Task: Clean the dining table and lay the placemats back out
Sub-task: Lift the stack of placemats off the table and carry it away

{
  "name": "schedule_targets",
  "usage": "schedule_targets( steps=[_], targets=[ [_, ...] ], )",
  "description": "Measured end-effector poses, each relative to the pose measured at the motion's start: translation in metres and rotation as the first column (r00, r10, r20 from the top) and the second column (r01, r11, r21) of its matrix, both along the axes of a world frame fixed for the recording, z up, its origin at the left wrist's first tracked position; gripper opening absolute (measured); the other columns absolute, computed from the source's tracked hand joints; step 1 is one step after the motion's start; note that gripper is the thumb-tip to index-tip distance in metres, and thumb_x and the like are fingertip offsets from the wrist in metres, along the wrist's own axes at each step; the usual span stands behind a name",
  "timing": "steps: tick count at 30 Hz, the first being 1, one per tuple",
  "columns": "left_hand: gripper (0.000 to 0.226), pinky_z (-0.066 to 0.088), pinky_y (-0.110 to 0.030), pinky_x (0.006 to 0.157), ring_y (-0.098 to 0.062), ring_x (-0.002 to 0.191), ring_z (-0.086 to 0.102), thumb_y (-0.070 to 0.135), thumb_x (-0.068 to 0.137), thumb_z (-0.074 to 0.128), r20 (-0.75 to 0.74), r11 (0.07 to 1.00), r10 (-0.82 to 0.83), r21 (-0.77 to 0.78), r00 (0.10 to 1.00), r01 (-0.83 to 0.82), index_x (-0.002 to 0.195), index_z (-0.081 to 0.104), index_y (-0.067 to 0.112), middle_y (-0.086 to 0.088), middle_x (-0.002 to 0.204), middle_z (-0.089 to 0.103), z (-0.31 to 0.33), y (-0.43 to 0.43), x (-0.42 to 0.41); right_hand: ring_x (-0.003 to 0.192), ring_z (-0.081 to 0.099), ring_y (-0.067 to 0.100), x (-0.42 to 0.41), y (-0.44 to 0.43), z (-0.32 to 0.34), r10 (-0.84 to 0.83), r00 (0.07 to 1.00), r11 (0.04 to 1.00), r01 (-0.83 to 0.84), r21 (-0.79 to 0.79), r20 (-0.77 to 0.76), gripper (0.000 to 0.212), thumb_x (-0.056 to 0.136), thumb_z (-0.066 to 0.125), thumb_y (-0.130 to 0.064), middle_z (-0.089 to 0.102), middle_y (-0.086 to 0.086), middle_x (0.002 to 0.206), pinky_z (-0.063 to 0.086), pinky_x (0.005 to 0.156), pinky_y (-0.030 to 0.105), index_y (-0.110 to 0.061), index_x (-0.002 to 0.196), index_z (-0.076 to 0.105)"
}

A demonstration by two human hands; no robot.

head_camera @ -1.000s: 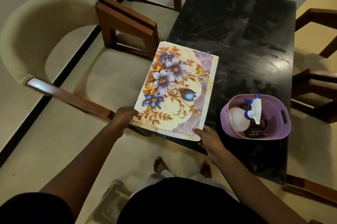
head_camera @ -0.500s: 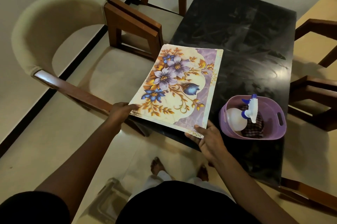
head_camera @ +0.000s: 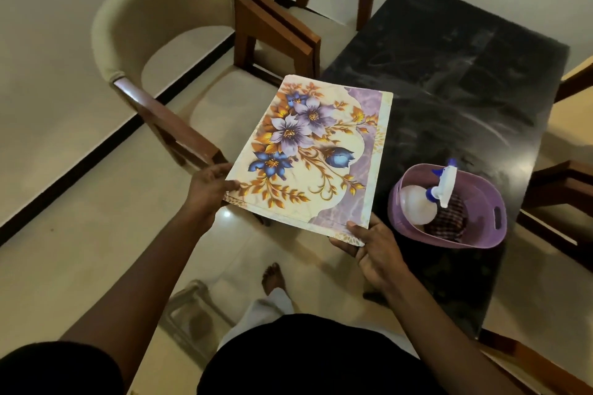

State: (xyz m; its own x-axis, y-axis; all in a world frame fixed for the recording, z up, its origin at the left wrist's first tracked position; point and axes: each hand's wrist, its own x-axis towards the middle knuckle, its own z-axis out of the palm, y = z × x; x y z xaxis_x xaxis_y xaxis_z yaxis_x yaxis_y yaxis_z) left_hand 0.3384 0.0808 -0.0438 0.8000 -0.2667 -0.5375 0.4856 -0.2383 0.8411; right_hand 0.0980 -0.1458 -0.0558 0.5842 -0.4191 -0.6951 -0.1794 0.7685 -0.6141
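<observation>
Placemats [head_camera: 314, 150]: thin stack, cream with purple and blue flowers, gold leaves and a lilac marbled border. Held roughly flat, left hand [head_camera: 208, 189] and right hand [head_camera: 372, 247] gripping the near corners, right side over the counter's left edge.
Counter [head_camera: 465, 73]: black stone-look top with pale smears.
Basket [head_camera: 398, 211]: lilac plastic, on the counter, holding a white spray bottle [head_camera: 417, 205] and a checked cloth [head_camera: 449, 218].

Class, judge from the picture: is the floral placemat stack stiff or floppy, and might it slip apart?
Probably fairly stiff: the placemat stack, gripped only at its near corners by the left hand and right hand, juts out without sagging. Layered edges show, so sheets may slide apart.
</observation>
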Motion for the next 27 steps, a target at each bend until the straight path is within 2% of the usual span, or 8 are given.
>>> schedule_targets(
  steps=[4,6,10,13,15,18,22,27],
  targets=[
    [0.033,0.065,-0.034,0.066,-0.027,0.081,0.08,-0.012,0.087,0.069,0.01,0.985,0.174,-0.011,0.985,-0.174,0.108,0.075,0.013,-0.012,0.101,0.081,0.002,0.028,-0.055,0.107,0.075,0.037,-0.02,-0.001,0.001,0.142,0.99,0.989,-0.143,-0.031,-0.022,0.041,0.099,0.063,0.002,0.072,0.01,0.131,0.066,0.076,0.05,-0.009,0.139,0.06],
    [0.036,0.064,-0.035,0.067,-0.028,0.081,0.08,-0.013,0.086,0.069,0.012,0.967,0.255,-0.024,0.967,-0.254,0.112,0.075,0.012,-0.013,0.1,0.082,0.0,0.043,-0.084,0.107,0.075,0.036,-0.027,-0.002,0.0,0.228,0.973,0.972,-0.229,-0.055,-0.028,0.041,0.099,0.063,0.0,0.071,0.009,0.133,0.066,0.079,0.052,-0.009,0.139,0.06],
    [0.039,0.065,-0.037,0.072,-0.026,0.082,0.08,-0.012,0.085,0.068,0.014,0.926,0.377,-0.04,0.926,-0.376,0.11,0.075,0.017,-0.008,0.096,0.083,-0.009,0.074,-0.143,0.11,0.074,0.036,-0.042,0.003,-0.009,0.396,0.918,0.912,-0.395,-0.107,-0.018,0.042,0.099,0.065,-0.002,0.069,0.009,0.136,0.063,0.085,0.055,-0.01,0.141,0.059],
    [0.04,0.065,-0.04,0.076,-0.029,0.085,0.08,-0.011,0.084,0.07,0.001,0.875,0.483,-0.034,0.876,-0.483,0.115,0.074,0.014,-0.008,0.099,0.083,-0.014,0.102,-0.183,0.11,0.074,0.036,-0.05,0.015,-0.014,0.508,0.861,0.851,-0.507,-0.137,-0.027,0.039,0.1,0.064,-0.002,0.07,0.009,0.134,0.064,0.083,0.053,-0.01,0.138,0.061],
    [0.04,0.065,-0.039,0.073,-0.028,0.082,0.08,-0.013,0.083,0.069,-0.015,0.844,0.535,-0.032,0.845,-0.536,0.113,0.074,0.014,-0.009,0.098,0.083,-0.014,0.119,-0.207,0.108,0.075,0.035,-0.052,0.026,-0.015,0.56,0.827,0.817,-0.56,-0.134,-0.042,0.038,0.1,0.065,-0.002,0.072,0.008,0.131,0.065,0.081,0.052,-0.011,0.136,0.062],
    [0.041,0.062,-0.032,0.061,-0.025,0.075,0.078,-0.012,0.078,0.07,-0.046,0.787,0.615,-0.018,0.787,-0.617,0.112,0.072,0.012,-0.01,0.097,0.082,-0.011,0.152,-0.246,0.109,0.074,0.037,-0.056,0.05,-0.021,0.656,0.753,0.745,-0.657,-0.114,-0.051,0.038,0.099,0.064,0.001,0.072,0.01,0.13,0.064,0.081,0.056,-0.009,0.136,0.061],
    [0.052,0.056,-0.039,0.075,-0.033,0.081,0.074,0.001,0.061,0.072,-0.074,0.733,0.68,0.038,0.729,-0.68,0.11,0.072,0.016,-0.017,0.104,0.081,-0.013,0.202,-0.298,0.107,0.074,0.042,-0.063,0.093,-0.031,0.748,0.662,0.656,-0.748,-0.097,-0.051,0.037,0.098,0.062,0.007,0.072,0.017,0.127,0.064,0.078,0.056,-0.002,0.133,0.06],
    [0.047,0.059,-0.044,0.08,-0.035,0.086,0.075,-0.012,0.08,0.067,-0.08,0.632,0.775,0.109,0.627,-0.767,0.119,0.069,0.014,-0.015,0.105,0.081,-0.028,0.256,-0.346,0.108,0.074,0.041,-0.067,0.15,-0.045,0.847,0.53,0.524,-0.847,-0.094,-0.052,0.04,0.098,0.063,0.006,0.074,0.015,0.126,0.064,0.08,0.056,-0.005,0.136,0.061]
  ],
)
